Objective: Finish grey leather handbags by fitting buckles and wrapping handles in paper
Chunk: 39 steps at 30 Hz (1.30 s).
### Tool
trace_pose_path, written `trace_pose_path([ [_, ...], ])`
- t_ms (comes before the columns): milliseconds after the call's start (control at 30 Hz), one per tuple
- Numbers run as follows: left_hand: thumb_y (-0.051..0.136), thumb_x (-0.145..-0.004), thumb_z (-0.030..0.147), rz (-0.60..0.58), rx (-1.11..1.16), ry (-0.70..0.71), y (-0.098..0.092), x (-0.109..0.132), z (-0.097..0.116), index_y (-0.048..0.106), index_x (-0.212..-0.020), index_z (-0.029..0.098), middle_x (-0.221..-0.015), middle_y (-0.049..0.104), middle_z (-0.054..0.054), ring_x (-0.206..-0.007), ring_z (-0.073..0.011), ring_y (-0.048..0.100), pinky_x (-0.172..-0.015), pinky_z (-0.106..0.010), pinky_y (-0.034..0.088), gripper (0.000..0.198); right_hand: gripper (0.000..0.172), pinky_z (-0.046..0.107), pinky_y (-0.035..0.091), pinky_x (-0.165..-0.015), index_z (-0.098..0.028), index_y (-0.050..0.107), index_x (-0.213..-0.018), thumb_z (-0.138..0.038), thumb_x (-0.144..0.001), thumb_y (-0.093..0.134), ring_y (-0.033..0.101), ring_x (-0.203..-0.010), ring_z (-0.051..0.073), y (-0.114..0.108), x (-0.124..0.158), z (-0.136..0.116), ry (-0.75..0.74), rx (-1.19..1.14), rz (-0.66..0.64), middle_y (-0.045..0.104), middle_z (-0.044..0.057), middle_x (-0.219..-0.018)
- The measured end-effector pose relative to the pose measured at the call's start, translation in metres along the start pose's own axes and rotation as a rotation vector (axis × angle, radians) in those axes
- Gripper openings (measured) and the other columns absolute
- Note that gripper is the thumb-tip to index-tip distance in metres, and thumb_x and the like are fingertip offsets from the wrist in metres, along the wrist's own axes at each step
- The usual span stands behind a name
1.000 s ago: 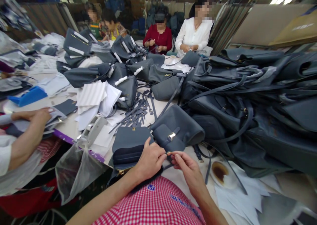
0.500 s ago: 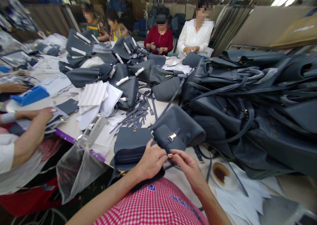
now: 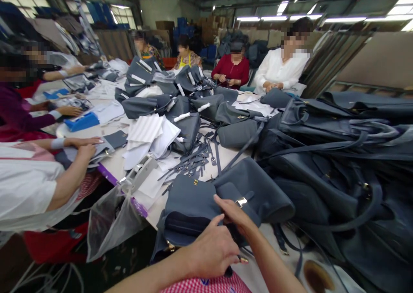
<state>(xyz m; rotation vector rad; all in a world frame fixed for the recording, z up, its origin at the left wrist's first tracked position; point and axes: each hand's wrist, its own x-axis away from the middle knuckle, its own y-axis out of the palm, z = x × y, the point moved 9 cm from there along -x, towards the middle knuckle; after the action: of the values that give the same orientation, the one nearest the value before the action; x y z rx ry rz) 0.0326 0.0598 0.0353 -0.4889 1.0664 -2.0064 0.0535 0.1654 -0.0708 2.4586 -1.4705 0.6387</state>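
Observation:
My left hand (image 3: 214, 250) is closed, its fingers curled low in front of the checked apron. It grips a dark strap with a small gold fitting (image 3: 243, 260) at the fingertips; most of the strap is hidden. Just above, my right hand (image 3: 235, 213) has its visible fingers stretched toward the upper left, by the bag's edge; some fingers are hidden. A grey-blue handbag (image 3: 192, 198) lies open before me, showing its dark inside and a gold zip fitting. Against its right side rests a second bag (image 3: 258, 189) with a gold buckle.
Several loose straps (image 3: 193, 159) lie beyond the handbag. Bags are heaped at the right (image 3: 338, 168) and middle back. White foam sheets (image 3: 145, 134) and a clear plastic bag (image 3: 109, 220) are at the left. A co-worker's arm (image 3: 72, 177) is nearby; other people sit around the table.
The view has tilted up and shifted left. My hands have parted from their meeting at the gold fitting: the right reaches up toward the bag, the left sits lower.

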Motion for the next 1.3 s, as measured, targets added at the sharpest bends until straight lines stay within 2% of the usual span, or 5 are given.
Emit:
trace_pose_path([
  [167,0.052,-0.093,0.018,0.342,0.446,-0.028,-0.071,0.027,-0.007,0.070,-0.102,0.018,-0.100,0.074,-0.007,-0.096,-0.0184,0.065,-0.093,-0.031,0.049,0.020,0.039,0.025,0.044,-0.061,-0.020,0.057,-0.066,-0.054,-0.063,0.076,0.051,-0.063,0.014,0.012,-0.008,-0.050,-0.246,-0.030,-0.035,0.056,-0.003,-0.063],
  [367,0.055,-0.093,0.034,1.339,0.547,-0.511,-0.173,0.160,-0.104,0.065,-0.100,0.020,-0.093,0.068,-0.003,-0.083,-0.0166,0.062,-0.083,-0.029,0.048,0.019,0.008,0.025,0.049,-0.074,-0.023,0.067,-0.074,-0.024,-0.081,0.066,0.063,-0.081,0.018,-0.027,0.073,-0.086,-0.750,0.224,0.065,0.068,0.003,-0.088],
  [733,0.069,-0.071,0.044,-0.011,0.750,-0.653,-0.055,0.053,-0.160,0.068,-0.090,0.015,-0.083,0.070,-0.002,-0.077,-0.0195,0.061,-0.068,-0.027,0.044,0.034,0.023,0.031,0.056,-0.079,-0.024,0.069,-0.095,-0.008,-0.089,0.053,0.066,-0.091,0.019,0.003,0.137,-0.049,-1.182,0.756,0.352,0.071,0.008,-0.099],
  [1033,0.063,-0.073,0.038,0.042,0.586,-0.570,-0.097,0.035,-0.110,0.054,-0.095,0.018,-0.071,0.056,0.003,-0.067,-0.0161,0.053,-0.064,-0.026,0.040,0.031,0.039,0.025,0.055,-0.081,-0.024,0.071,-0.095,-0.002,-0.081,0.042,0.069,-0.094,0.017,-0.012,0.123,-0.069,-0.992,0.713,0.134,0.074,0.006,-0.100],
  [1300,0.073,-0.078,0.047,0.247,-0.171,-0.359,-0.081,0.037,-0.073,0.055,-0.096,0.019,-0.092,0.065,-0.007,-0.085,-0.0247,0.057,-0.077,-0.035,0.040,0.038,0.029,0.027,0.052,-0.076,-0.020,0.069,-0.094,-0.022,-0.095,0.040,0.070,-0.079,0.018,0.006,-0.050,-0.086,-0.451,0.912,0.052,0.073,0.003,-0.083],
])
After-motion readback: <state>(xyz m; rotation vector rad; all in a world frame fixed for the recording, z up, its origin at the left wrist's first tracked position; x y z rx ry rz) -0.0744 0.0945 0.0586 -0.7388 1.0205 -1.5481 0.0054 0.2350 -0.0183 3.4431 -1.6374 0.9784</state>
